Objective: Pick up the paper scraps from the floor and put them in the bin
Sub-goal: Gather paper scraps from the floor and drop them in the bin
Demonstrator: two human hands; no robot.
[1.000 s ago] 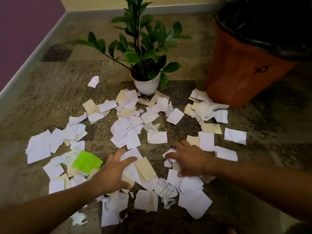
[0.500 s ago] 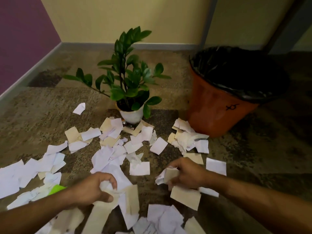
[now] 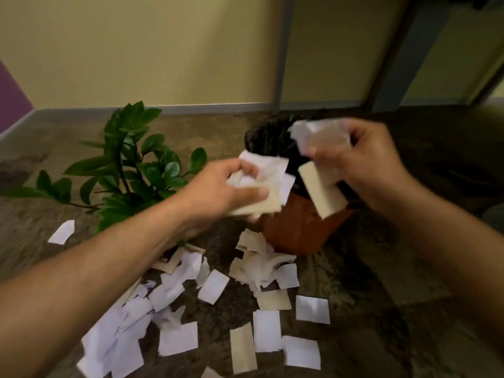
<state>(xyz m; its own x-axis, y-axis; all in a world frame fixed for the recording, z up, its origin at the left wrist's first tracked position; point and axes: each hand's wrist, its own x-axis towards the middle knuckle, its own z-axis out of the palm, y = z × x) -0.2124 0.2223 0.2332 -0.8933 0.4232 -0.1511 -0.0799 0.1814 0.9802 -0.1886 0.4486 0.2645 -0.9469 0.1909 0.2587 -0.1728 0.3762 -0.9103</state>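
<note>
My left hand (image 3: 218,186) is raised and shut on a bunch of white and beige paper scraps (image 3: 270,181), just left of the bin's rim. My right hand (image 3: 365,156) is shut on another bunch of scraps (image 3: 321,192), held over the bin's opening. The bin (image 3: 297,230) is orange-brown with a black liner (image 3: 267,137); my hands hide much of it. Several white and beige scraps (image 3: 261,266) lie on the floor in front of the bin and more scraps (image 3: 177,336) lie under my left arm.
A potted green plant (image 3: 128,170) stands left of the bin, close to my left forearm. A lone scrap (image 3: 62,232) lies at the left on the mottled carpet. A yellow wall (image 3: 163,50) with a grey skirting runs behind.
Both hands have closed on scraps, lifted off the floor and moved up toward the bin. My view has tilted up, so the wall now shows.
</note>
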